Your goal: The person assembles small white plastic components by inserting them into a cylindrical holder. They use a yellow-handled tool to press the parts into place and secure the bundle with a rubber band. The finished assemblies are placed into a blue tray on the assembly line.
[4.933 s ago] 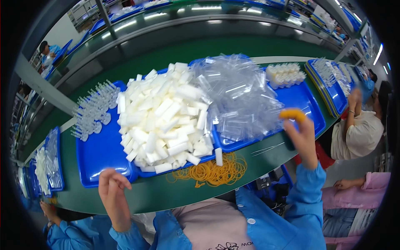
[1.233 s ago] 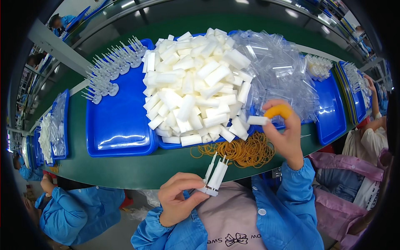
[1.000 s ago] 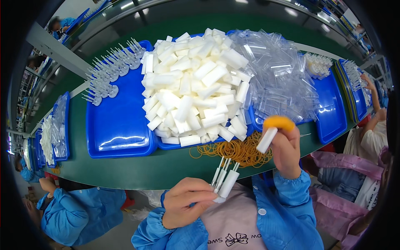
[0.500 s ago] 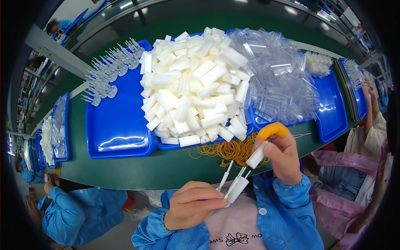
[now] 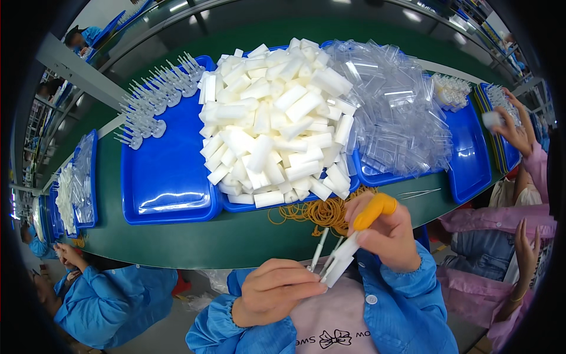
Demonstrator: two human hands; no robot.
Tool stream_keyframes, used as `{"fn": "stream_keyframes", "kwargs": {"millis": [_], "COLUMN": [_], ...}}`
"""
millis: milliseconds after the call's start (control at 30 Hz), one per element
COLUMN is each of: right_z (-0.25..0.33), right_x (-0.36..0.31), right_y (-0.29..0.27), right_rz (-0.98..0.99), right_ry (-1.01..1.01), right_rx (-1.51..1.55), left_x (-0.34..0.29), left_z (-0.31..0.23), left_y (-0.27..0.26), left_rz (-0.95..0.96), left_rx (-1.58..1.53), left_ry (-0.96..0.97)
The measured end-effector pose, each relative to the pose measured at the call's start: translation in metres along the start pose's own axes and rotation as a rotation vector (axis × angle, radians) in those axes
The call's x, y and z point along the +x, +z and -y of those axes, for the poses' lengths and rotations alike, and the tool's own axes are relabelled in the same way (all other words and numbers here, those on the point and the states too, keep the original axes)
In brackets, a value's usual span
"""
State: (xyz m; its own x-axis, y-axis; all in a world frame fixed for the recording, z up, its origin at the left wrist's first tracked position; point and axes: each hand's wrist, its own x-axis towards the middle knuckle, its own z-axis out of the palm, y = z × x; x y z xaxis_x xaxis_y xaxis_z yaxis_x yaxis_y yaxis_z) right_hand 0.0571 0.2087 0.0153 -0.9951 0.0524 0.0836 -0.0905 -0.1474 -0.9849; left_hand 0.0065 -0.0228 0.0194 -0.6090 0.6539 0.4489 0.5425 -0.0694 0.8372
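Observation:
My left hand is closed on the base of a part with several thin white prongs. A white foam sleeve sits on one of its prongs. My right hand, with an orange finger cot on one finger, pinches another white foam sleeve. That sleeve meets the prong tips beside the first one; how far it is over a prong is hidden. Beyond my hands, a large heap of white foam sleeves fills a blue tray.
Tan rubber bands and metal tweezers lie at the table's near side. A blue tray on the left holds pronged parts. Clear plastic sleeves are piled on the right. Co-workers sit at both sides; one's hand reaches over the trays.
My right hand has moved left and down, bringing its foam sleeve from above the prongs onto their tips. My left hand stays put. The co-worker at right has lifted a white object.

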Motion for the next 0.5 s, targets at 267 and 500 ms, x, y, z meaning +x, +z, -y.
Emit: {"fn": "stream_keyframes", "kwargs": {"millis": [267, 500], "right_z": [-0.001, 0.001], "right_x": [-0.018, -0.014], "right_y": [0.022, 0.022], "right_rz": [-0.033, -0.055], "right_ry": [-0.014, 0.022], "right_rx": [-0.019, 0.06], "left_x": [-0.009, -0.019], "left_z": [-0.004, 0.002], "left_y": [0.008, 0.01], "left_rz": [-0.031, -0.149], "left_rx": [-0.103, -0.723], "left_ry": [-0.258, -0.446]}}
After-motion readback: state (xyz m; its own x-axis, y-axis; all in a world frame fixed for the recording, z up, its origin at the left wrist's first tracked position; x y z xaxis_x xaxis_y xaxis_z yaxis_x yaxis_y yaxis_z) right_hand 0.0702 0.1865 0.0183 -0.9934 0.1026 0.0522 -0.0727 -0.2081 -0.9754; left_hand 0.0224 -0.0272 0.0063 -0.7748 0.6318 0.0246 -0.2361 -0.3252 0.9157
